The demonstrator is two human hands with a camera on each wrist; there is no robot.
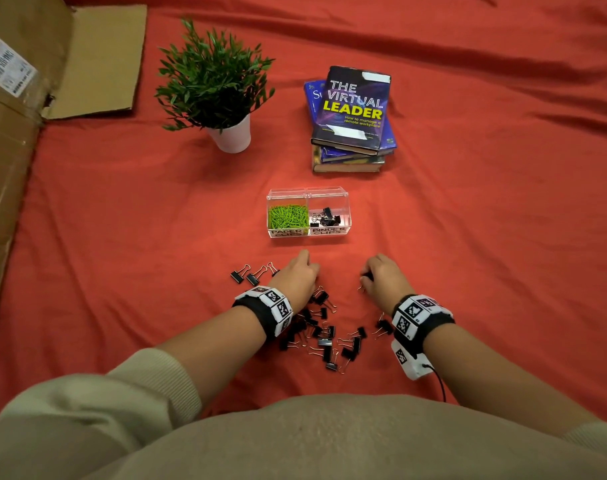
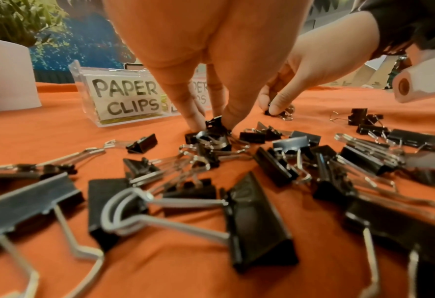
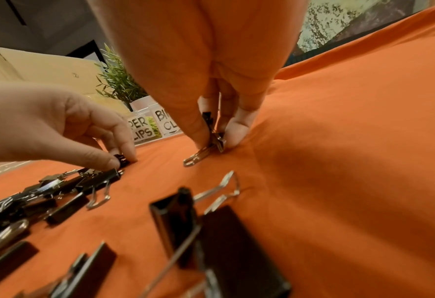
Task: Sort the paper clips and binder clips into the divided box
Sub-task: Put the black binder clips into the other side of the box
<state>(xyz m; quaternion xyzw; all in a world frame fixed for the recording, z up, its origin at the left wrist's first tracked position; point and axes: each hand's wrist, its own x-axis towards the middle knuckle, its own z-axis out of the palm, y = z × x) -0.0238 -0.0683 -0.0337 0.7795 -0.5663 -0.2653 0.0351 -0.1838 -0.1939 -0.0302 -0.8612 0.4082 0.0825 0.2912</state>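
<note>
We see both wrists bent down over the red cloth [image 1: 122,220]; the left hand [image 1: 297,277] pinches a binder clip [image 2: 215,123] at the pile's [image 1: 324,336] far edge; the right hand [image 1: 385,277] pinches another clip [image 3: 215,137]; the divided box [image 1: 343,206] sits just beyond.

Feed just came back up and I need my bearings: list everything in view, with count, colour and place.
divided box: one, clear, centre of the cloth, labelled PAPER CLIPS and BINDER CLIPS
paper clips: many, green, left compartment
binder clips in box: several, black, right compartment
loose binder clips: a pile, black with silver handles, on the cloth near the hands
cloth: one, red-orange, under everything
potted plant: one, green in white pot, far left of box
books: a stack, dark blue covers, behind box
cardboard: brown, left edge
left hand: fingers pinching a binder clip
right hand: fingers pinching another binder clip
</note>
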